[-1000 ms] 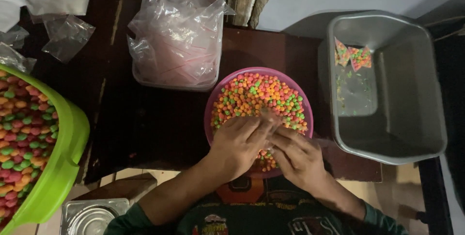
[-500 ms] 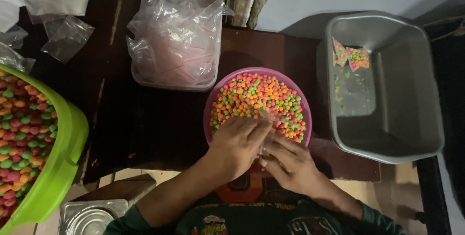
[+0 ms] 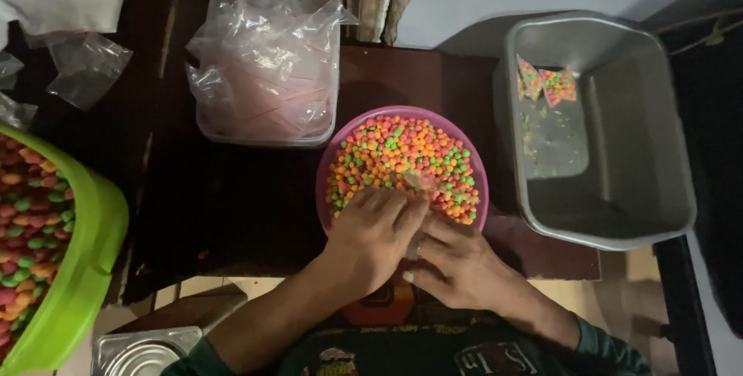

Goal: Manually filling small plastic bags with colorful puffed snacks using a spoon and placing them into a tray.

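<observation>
A: Surface and containers?

B: I see a dark wooden desk [image 3: 232, 190]. The pink bowl [image 3: 329, 161] holds coloured candy; the grey tub [image 3: 665, 213] holds two filled packets [image 3: 548, 83].

A: Hands?

B: Left hand [image 3: 371, 238] and right hand [image 3: 457, 264] meet at the bowl's near edge, pinching a small clear packet [image 3: 420, 183].

A wide strip of bare dark wooden table [image 3: 232, 190] lies open between the round pink plastic bowl of coloured pellets [image 3: 329, 161] and the big lime-green plastic tub [image 3: 93, 244], giving 1 clear lane. Behind it, the clear rectangular container stuffed with plastic bags [image 3: 263, 58] blocks the far side. To the right, the grey rectangular metal tray [image 3: 619, 229] stands just beside the bowl, leaving only a narrow gap. A square metal tin [image 3: 143, 349] sits at the near edge.
</observation>
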